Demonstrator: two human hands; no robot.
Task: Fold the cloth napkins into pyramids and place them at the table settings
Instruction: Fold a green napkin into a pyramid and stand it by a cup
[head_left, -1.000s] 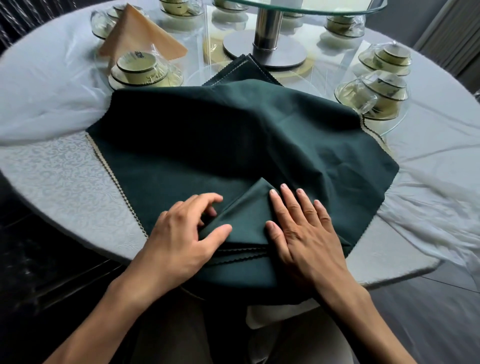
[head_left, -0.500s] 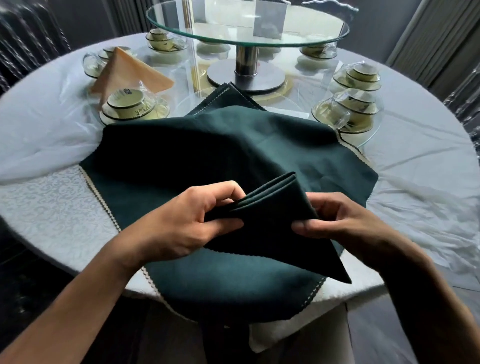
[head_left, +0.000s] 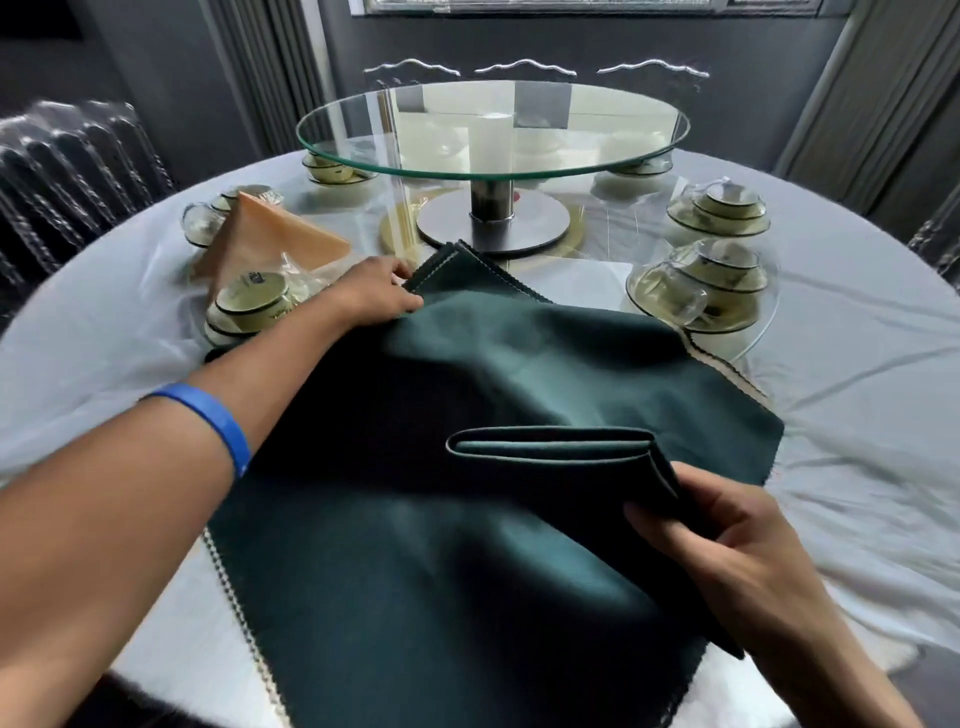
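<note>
While my right hand (head_left: 727, 540) pinches the folded dark green cloth napkin (head_left: 561, 457) at lower right of the frame, thumb on top and fingers curled beneath its corner, my left hand (head_left: 376, 291) is stretched toward the upper middle, where its fingertips grip the edge of a stack of flat dark green napkins with pale zigzag stitching (head_left: 467, 270). The folded napkin is raised off a big dark green cloth with a cream scalloped trim (head_left: 415, 571), which is spread over the round table under a wrinkled white tablecloth (head_left: 857, 415).

My worry is the one-handed hold. A pinch at a single corner leaves the layered folds free, and I judge they could slip open or sag before the napkin reaches a setting. The reaching forearm passes just beside the stacked pale green cups and saucers in clear wrap (head_left: 249, 306) at middle left; a careless pull could nudge them, or tip the peach cloth napkin pyramid (head_left: 265, 239) standing behind. Dragging the stack could also bunch the big cloth.

All the fabric looks matte, woven and limp, creasing softly. The folded napkin shows rounded doubled edges, a long flat loop at its upper side. More wrapped cup sets (head_left: 717, 291) sit at middle right, glossy under plastic. At upper centre a round clear glass turntable on a steel post and disc base (head_left: 493, 130) looks hard and slick.
</note>
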